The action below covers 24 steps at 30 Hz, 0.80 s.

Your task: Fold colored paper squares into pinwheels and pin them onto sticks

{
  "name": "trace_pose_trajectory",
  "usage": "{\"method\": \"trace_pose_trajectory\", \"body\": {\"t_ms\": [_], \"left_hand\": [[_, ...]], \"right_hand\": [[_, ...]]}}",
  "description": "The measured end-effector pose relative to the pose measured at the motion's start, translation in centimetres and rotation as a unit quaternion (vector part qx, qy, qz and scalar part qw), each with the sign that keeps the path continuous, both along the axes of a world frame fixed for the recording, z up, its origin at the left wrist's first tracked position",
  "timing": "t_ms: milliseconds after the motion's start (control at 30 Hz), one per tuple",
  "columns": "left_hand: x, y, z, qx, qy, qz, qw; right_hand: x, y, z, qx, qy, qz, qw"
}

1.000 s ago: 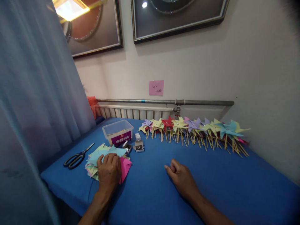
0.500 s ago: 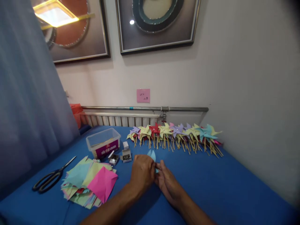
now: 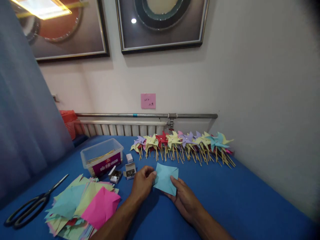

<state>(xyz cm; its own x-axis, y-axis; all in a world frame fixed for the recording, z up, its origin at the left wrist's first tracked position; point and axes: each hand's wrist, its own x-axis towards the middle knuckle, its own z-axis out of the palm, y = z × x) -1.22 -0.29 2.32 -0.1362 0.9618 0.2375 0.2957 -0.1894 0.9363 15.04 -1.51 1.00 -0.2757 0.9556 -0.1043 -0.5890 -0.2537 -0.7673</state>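
Landmark: blue table point(image 3: 240, 196).

1. Paper square point(image 3: 165, 178), light blue. Held just above the table's middle, tilted toward the camera, between both hands.

2. Left hand point(image 3: 142, 182). Grasps the square's left edge; thumb on the front face, fingers curled behind it. Forearm runs down to the table's near edge.

3. Right hand point(image 3: 185, 198). Grasps the square's lower right edge; fingertips touch its front, palm below it.

4. Paper stack point(image 3: 82, 206). Loose sheets in pink, teal, yellow and green, lying at the table's near left, well left of the hands. A pink sheet lies on top.

5. Scissors point(image 3: 28, 208), black handles. Flat on the table's left edge, just left of the stack.

6. Plastic tub point(image 3: 102, 160), clear with a purple label. On the table behind the stack; thin sticks lie inside it.

7. Small boxes point(image 3: 124, 170), 3, open or part open. On the table just right of the tub, near the left hand; contents too small to tell.

8. Pinwheels point(image 3: 183, 142). A row on sticks, in purple, yellow, red and teal, lying along the table's far edge by the wall.

9. Pink note point(image 3: 148, 100). Stuck on the wall above the table's far edge.

10. Pipe point(image 3: 146, 115), grey. Runs along the wall just above the table's far edge.
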Motion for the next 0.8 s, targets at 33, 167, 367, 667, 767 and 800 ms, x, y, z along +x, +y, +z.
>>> {"method": "trace_pose_trajectory", "body": {"t_ms": [33, 167, 367, 667, 767, 800], "left_hand": [[-0.1, 0.5, -0.2, -0.041, -0.066, -0.018, 0.997], [0.6, 1.3, -1.3, -0.076, -0.189, -0.039, 0.978], [1.0, 1.0, -1.6, -0.082, -0.193, -0.034, 0.977], [1.1, 0.6, -1.0, -0.089, -0.188, -0.038, 0.977], [1.2, 0.4, -0.8, -0.086, -0.184, -0.036, 0.978], [1.2, 0.4, -0.8, -0.086, -0.184, -0.034, 0.979]], "right_hand": [[-0.2, 0.0, 0.0, 0.003, -0.005, 0.001, 1.000], [-0.4, -0.3, 0.1, 0.011, -0.030, 0.002, 0.999], [-0.3, -0.8, 0.8, 0.026, -0.085, -0.018, 0.996], [-0.3, -0.6, 0.4, 0.031, -0.093, -0.022, 0.995], [-0.3, -0.6, 0.2, 0.034, -0.096, -0.028, 0.994], [-0.3, -0.6, 0.1, 0.036, -0.096, -0.031, 0.994]]}}
